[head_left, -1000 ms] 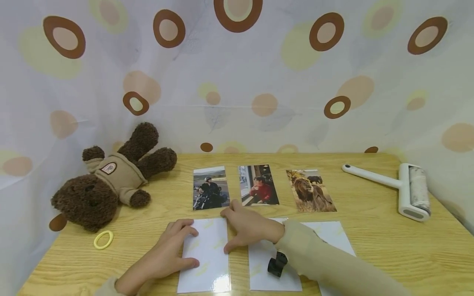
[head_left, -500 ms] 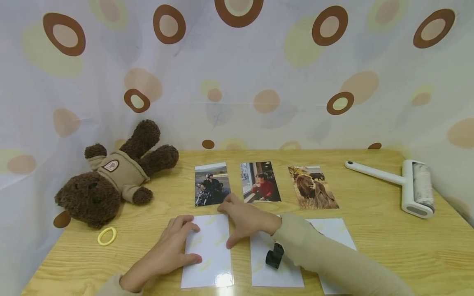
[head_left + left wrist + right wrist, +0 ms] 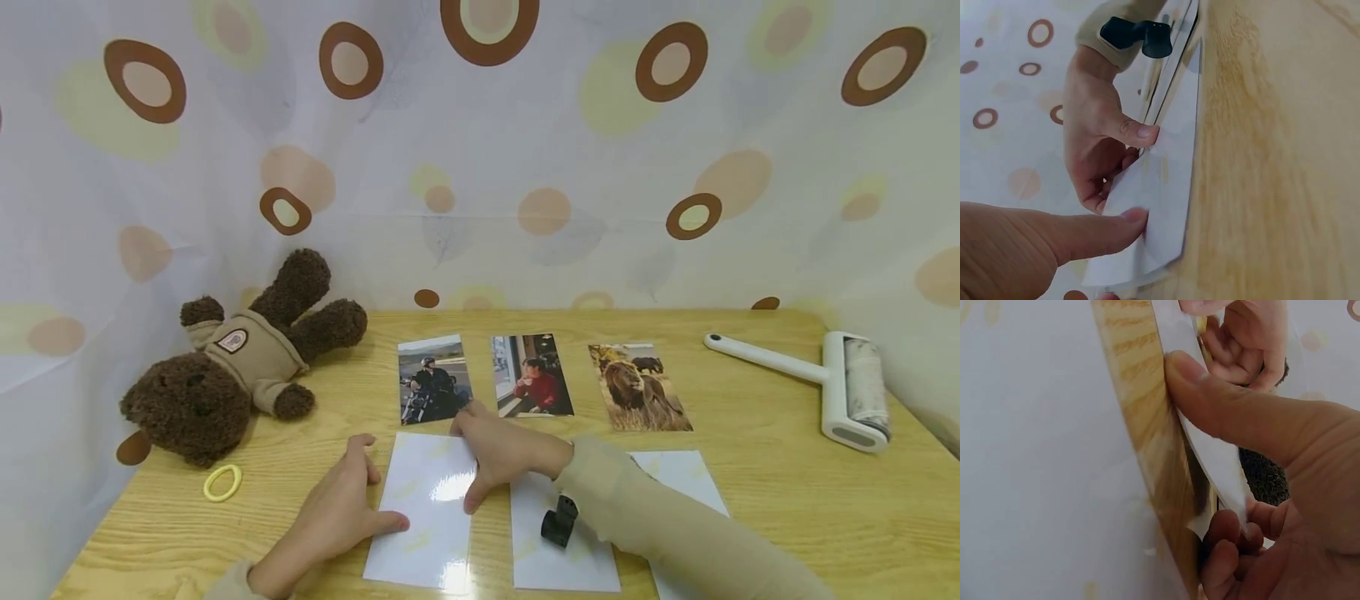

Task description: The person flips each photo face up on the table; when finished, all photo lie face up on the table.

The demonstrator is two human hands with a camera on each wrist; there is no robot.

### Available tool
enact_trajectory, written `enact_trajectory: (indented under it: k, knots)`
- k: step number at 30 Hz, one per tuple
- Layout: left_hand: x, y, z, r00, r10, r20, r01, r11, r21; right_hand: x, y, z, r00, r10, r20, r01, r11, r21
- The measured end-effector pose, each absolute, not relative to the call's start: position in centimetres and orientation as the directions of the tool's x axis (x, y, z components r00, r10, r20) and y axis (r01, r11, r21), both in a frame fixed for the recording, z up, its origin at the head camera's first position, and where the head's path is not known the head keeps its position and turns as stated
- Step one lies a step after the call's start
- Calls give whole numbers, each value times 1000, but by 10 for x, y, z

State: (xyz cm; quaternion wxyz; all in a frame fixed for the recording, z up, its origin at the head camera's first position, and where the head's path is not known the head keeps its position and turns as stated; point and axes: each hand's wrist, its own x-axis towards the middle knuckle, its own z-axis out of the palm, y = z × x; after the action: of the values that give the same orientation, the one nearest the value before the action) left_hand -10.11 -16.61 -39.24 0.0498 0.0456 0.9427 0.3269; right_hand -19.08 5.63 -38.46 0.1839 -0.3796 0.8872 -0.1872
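Observation:
A white glossy sheet with faint yellow marks lies front centre, its far right part raised. My right hand grips it there, thumb on its right edge, fingers curled at the far corner; the right wrist view shows this sheet bowed up. My left hand stays at its left side with the thumb over the edge and the index finger away from it. Two similar sheets are to the right: a middle sheet, partly under my right sleeve, and a right sheet.
Behind the sheets lie three photos: a motorcyclist photo, a red-sweater photo and a lion photo. A brown teddy bear and a yellow ring are at left. A white lint roller lies at right.
My left fingers have come away from the sheet's left edge. The sheet's far end has tilted and shifted right, with a new glare on it, while my right hand keeps its place.

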Motion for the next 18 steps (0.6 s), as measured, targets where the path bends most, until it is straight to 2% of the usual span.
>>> enact_trajectory:
  k: [2, 4, 7, 9, 11, 14, 18]
  knots:
    - [-102, -169, -392, -985, 126, -116, 10, 720, 694, -189, 56, -383, -645, -742, -184, -609, 644, -463]
    - [-105, -174, -393, -966, 208, -154, 1, 598, 802, -187, 57, -382, -643, -747, -170, -612, 635, -472]
    - [-109, -180, -396, -887, 430, -169, -17, 335, 942, -183, 59, -380, -651, -747, -134, -621, 626, -471]
    - [-111, -181, -397, -820, 552, -149, -68, 164, 984, -180, 60, -380, -660, -746, -90, -638, 620, -456]
    - [-112, -179, -398, -778, 616, -124, -120, 48, 992, -177, 62, -379, -660, -750, -54, -661, 613, -432]
    - [-111, -177, -397, -764, 638, -95, -161, -47, 986, -176, 64, -376, -587, -809, -45, -701, 535, -471]
    - [-109, -175, -397, -737, 675, -39, -177, -136, 975, -175, 64, -374, -396, -915, -72, -690, 348, -635]
